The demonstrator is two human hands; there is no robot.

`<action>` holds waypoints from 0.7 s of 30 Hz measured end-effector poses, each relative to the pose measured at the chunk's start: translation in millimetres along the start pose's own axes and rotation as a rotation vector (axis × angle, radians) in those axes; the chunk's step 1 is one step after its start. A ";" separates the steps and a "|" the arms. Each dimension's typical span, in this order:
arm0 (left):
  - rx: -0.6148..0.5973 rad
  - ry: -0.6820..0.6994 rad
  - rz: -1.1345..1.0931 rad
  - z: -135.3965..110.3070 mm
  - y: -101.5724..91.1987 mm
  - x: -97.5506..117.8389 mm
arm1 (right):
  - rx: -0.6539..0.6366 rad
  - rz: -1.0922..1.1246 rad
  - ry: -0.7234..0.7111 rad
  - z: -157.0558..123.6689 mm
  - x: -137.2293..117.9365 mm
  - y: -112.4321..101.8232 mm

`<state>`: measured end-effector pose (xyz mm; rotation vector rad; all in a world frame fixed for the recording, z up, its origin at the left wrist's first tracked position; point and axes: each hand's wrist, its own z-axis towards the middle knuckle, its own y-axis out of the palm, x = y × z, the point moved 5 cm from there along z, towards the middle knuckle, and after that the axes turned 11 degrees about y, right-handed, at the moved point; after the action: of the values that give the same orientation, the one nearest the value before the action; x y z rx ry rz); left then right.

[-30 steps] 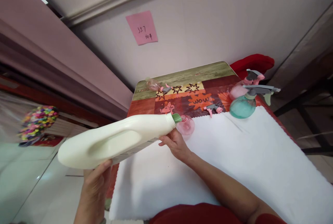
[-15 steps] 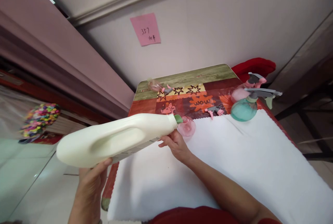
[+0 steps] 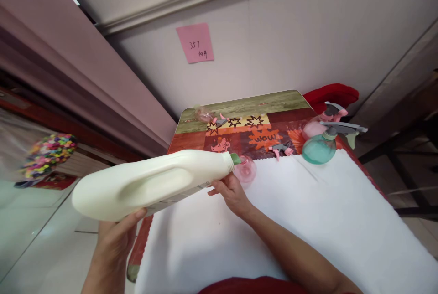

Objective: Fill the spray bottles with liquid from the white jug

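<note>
A large cream-coloured detergent bottle [image 3: 155,180] lies nearly level in the air, its neck to the right. My left hand [image 3: 125,228] grips it from below near its base. Under the neck, my right hand [image 3: 232,193] holds it; some of those fingers are hidden behind the bottle. The green pouring spout [image 3: 235,158] points at the mouth of a small round pink bottle [image 3: 247,172] on the table. Whether liquid flows cannot be made out. A grey and pink spray head [image 3: 281,149] lies off its bottle, just behind the white cloth.
White cloth [image 3: 294,221] covers the table's near part. At the right stand a teal spray bottle [image 3: 318,149] and a pink spray bottle [image 3: 311,130]. A clear pink spray bottle [image 3: 205,115] lies at the back left. Behind rises a wall [image 3: 273,38] with a pink note [image 3: 196,45].
The view has shifted slightly. Both hands keep their hold on the detergent bottle, and its spout stays at the small pink bottle.
</note>
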<state>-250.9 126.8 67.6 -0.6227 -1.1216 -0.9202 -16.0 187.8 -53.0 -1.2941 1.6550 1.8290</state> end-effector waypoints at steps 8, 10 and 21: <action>-0.014 -0.012 0.016 1.3 1.2 6.7 | -0.013 0.025 -0.021 -1.2 -4.1 1.8; -0.031 -0.016 0.020 1.7 3.4 8.0 | -0.012 0.031 -0.017 -1.7 -4.8 1.7; -0.020 0.024 0.043 4.4 -0.5 8.9 | -0.007 0.053 0.025 -1.8 -5.7 0.8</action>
<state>-252.1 127.5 77.5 -0.6485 -1.0747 -0.9005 -13.0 187.7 -47.8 -1.2934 1.7132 1.8573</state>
